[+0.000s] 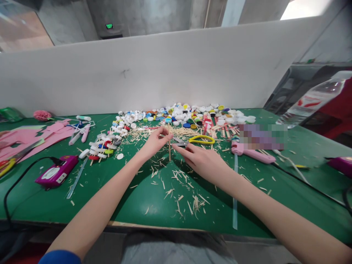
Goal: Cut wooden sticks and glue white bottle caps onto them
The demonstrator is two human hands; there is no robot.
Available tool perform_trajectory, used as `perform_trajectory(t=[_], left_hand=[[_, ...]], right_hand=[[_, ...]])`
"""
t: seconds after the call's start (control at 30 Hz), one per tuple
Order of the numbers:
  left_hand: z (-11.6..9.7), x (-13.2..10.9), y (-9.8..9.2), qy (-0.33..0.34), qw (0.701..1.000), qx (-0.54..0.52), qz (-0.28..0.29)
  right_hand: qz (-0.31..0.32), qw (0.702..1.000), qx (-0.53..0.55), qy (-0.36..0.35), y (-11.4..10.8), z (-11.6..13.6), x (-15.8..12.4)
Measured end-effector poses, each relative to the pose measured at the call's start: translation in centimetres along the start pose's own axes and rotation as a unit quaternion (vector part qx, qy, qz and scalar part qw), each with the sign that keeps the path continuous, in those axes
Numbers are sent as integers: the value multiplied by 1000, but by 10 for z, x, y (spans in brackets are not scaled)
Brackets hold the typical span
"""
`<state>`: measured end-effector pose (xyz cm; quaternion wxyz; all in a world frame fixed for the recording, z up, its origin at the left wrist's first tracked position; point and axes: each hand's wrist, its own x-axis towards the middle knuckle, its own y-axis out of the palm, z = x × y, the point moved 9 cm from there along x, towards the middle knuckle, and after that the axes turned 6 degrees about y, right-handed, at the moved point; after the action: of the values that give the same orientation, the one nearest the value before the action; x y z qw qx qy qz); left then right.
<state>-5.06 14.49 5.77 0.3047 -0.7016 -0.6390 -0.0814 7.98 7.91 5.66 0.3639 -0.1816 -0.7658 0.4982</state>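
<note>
My left hand [157, 142] pinches a thin wooden stick [169, 154] between thumb and fingertips, holding it upright above the table. My right hand [202, 161] is closed around scissors, its index finger stretched toward the stick. One yellow handle loop of the scissors [202, 139] shows beyond my knuckles; the other is hidden by the hand. The metal blades [180, 142] point left and reach the stick. Beneath both hands, wood shavings [196, 203] and slivers lie scattered over the green table [154, 212].
Bottle caps [176, 113] are heaped along the white partition [165, 73]. Caps joined with sticks [100, 148] sit to the left, near a purple power adapter [57, 171], pink sheets [52, 134] and other scissors [16, 159]. A pink glue gun [255, 155] and water bottle [316, 97] are on the right.
</note>
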Motion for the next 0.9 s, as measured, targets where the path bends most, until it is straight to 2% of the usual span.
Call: perform_trajectory(t=[0.13, 0.3, 0.37, 0.5, 0.57, 0.8, 0.9], left_hand=[[-2, 0, 1, 1, 1000, -10, 1], [-6, -1, 3, 7, 1000, -6, 5], [-6, -1, 3, 5, 1000, -3, 5], [-6, -2, 2, -2, 1000, 0, 0], [-5, -2, 1, -5, 1000, 10, -2], [-1, -1, 2, -26, 999, 20, 17], [-2, -2, 4, -25, 999, 9, 32]], right_hand=[[32, 999, 33, -29, 5, 7, -2], [-3, 1000, 22, 2, -5, 1, 0], [5, 1000, 24, 0, -4, 0, 1], [67, 993, 44, -81, 7, 13, -3], [70, 992, 50, -93, 8, 14, -4], [26, 998, 62, -7, -6, -9, 1], [8, 999, 37, -5, -4, -14, 2]])
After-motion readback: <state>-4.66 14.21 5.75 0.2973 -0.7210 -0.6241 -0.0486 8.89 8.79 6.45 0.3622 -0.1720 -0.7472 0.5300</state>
